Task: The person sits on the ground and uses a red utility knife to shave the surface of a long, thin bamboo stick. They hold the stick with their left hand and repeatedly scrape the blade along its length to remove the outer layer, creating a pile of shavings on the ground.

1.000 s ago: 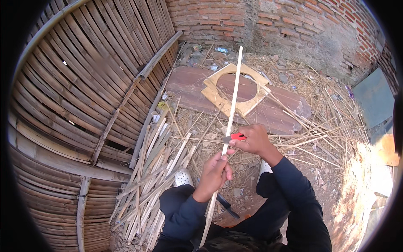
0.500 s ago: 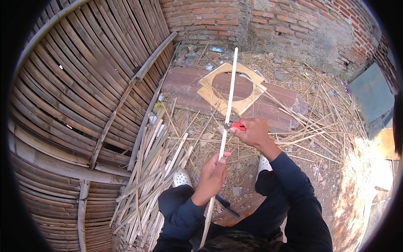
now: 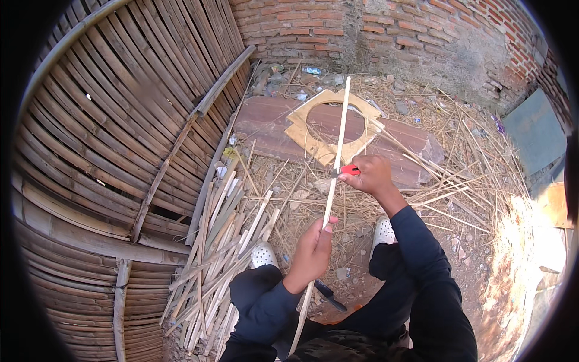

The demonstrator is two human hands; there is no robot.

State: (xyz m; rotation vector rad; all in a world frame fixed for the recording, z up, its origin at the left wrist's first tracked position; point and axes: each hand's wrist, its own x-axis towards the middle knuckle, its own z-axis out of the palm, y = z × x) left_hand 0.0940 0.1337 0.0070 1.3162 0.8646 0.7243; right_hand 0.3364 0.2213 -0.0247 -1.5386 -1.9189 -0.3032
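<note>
Left hand (image 3: 312,250): thumb and curled fingers pinched around the middle of a long pale stick (image 3: 342,130). Right hand (image 3: 374,176): closed on a red knife (image 3: 350,170), its blade at the stick, farther along than the left hand. Cannot tell how deep the edge bites, if at all.

Stick: slanted from the lap up and away, far end raised and seen against the wooden board with a round hole (image 3: 301,137). It is in one piece, pale along its length; judged partway through being trimmed. Which faces are finished cannot be made out.

Between the legs: a dark tool (image 3: 330,297) on the ground, not in use.

Left of the legs: a heap of split sticks (image 3: 217,265), loose. Unclear whether these are finished or untouched; if untouched, much remains.

Right side: thin slivers (image 3: 446,190) strewn over the dirt, probably waste, suggesting a good deal of cutting done here.

Beyond: a brown board (image 3: 259,120) under the holed one, then a brick wall (image 3: 289,30).
</note>
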